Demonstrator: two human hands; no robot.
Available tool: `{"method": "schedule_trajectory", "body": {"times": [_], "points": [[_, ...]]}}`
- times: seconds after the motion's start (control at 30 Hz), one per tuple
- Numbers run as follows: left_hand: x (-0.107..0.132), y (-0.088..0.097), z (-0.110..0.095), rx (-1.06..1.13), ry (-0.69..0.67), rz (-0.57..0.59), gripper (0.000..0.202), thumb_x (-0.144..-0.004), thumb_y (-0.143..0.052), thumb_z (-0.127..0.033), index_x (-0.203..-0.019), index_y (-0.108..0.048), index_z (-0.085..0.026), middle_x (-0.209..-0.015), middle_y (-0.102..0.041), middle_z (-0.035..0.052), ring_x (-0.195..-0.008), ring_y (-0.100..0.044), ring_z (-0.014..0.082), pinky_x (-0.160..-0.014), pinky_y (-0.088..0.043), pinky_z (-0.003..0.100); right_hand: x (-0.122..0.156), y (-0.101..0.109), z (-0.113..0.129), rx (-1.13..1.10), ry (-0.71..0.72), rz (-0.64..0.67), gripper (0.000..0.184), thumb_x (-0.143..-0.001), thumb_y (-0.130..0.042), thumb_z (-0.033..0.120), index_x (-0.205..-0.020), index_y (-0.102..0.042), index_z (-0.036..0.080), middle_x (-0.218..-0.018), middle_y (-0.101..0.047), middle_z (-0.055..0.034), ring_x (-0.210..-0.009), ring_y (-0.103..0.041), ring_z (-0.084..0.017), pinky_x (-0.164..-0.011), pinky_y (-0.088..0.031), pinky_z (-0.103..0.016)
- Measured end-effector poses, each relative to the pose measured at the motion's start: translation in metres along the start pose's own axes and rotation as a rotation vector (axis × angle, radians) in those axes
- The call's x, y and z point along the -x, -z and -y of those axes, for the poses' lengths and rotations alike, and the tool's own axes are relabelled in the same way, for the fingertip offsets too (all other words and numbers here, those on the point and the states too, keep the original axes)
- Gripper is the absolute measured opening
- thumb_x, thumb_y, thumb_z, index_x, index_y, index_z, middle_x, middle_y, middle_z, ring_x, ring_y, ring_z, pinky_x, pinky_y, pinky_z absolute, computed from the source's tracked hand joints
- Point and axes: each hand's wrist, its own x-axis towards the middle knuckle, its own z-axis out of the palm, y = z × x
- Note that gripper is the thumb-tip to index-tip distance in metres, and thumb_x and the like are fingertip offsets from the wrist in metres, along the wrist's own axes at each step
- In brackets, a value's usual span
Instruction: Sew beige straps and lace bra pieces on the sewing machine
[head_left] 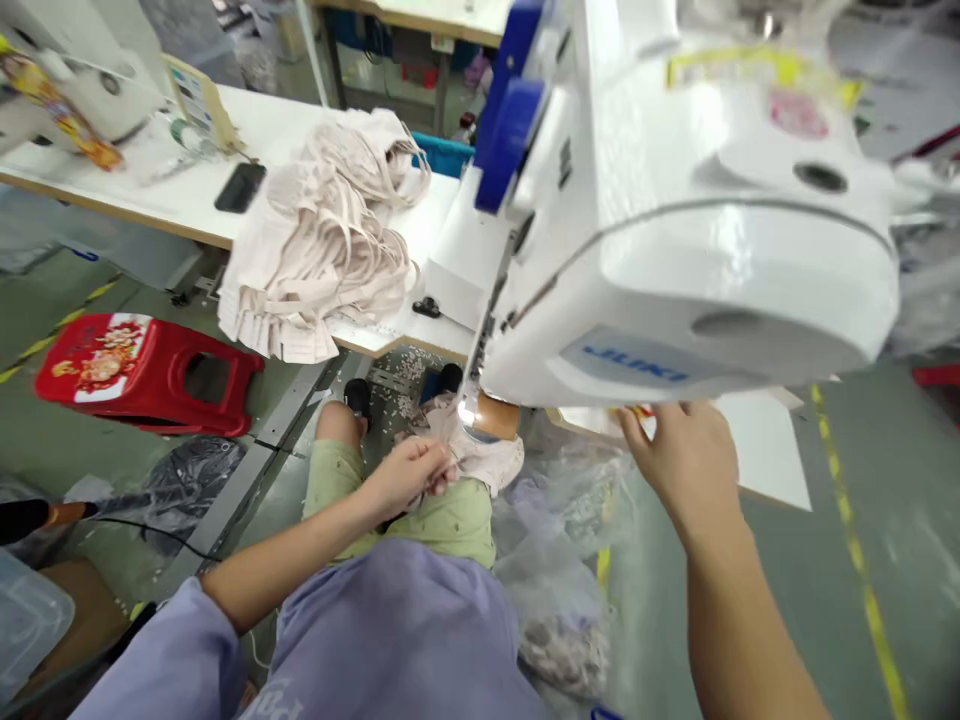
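Note:
My left hand (416, 472) is closed in a pinch above my lap, beside a piece of beige fabric (491, 462) that hangs below the machine's needle end. What the fingertips pinch is too small to make out. A white JUKI sewing machine (720, 290) fills the upper right. Under its head, at the table's right part, is my right hand (686, 460), with thumb and fingers bent in. A small red and yellow thing shows at its fingertips, mostly hidden. On the table to the left lies a heap of beige fabric pieces with straps (322, 230).
A black phone (240, 187) lies on the white table (187, 205) left of the heap. A red stool (150, 375) stands on the floor at left. Clear plastic bags (562, 560) hang or lie right of my lap. Another sewing machine (97, 70) is at far left.

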Motion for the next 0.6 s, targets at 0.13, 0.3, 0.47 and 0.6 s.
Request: {"method": "schedule_trajectory", "body": {"times": [0.13,0.3,0.47,0.6], "points": [[0.005,0.0,-0.005,-0.079,0.087,0.168,0.032,-0.08,-0.054,-0.046,-0.068,-0.055,-0.017,-0.066,-0.06,0.0015,-0.046,-0.047,0.0094,-0.046,-0.038,0.023,0.037,-0.027,0.076,-0.17,0.504,0.096,0.031,-0.095,-0.052,0.042,-0.117,-0.061,0.021,-0.105,-0.072,-0.0132,-0.091,-0.071,-0.03,-0.074,-0.06,-0.042],[0.01,0.005,-0.011,-0.326,0.069,0.179,0.028,-0.084,-0.055,-0.037,-0.066,-0.059,-0.016,-0.062,-0.058,0.0012,-0.05,-0.05,0.0125,-0.049,-0.039,0.024,0.068,-0.061,0.112,-0.398,0.55,0.229,0.032,-0.094,-0.047,0.016,-0.115,-0.068,0.028,-0.108,-0.076,-0.0063,-0.092,-0.075,-0.025,-0.075,-0.063,-0.034],[0.017,0.014,0.031,-0.692,-0.442,-0.271,0.028,-0.09,-0.054,-0.036,-0.105,-0.067,-0.016,-0.089,-0.066,0.0088,-0.089,-0.06,0.0226,-0.083,-0.047,0.036,0.06,-0.061,0.072,-0.313,-0.17,0.151,0.032,-0.093,-0.052,0.051,-0.087,-0.066,0.022,-0.074,-0.073,-0.0064,-0.059,-0.067,-0.024,-0.052,-0.049,-0.033],[0.009,0.001,0.094,-0.315,-0.258,0.04,0.061,-0.092,-0.058,-0.049,-0.144,-0.044,-0.02,-0.098,-0.068,0.0083,-0.088,-0.065,0.0212,-0.085,-0.05,0.037,0.06,-0.057,0.074,-0.905,-0.651,0.215,0.042,-0.082,-0.061,0.063,-0.08,-0.061,0.021,-0.066,-0.066,-0.0025,-0.058,-0.06,-0.019,-0.053,-0.046,-0.028]]}}
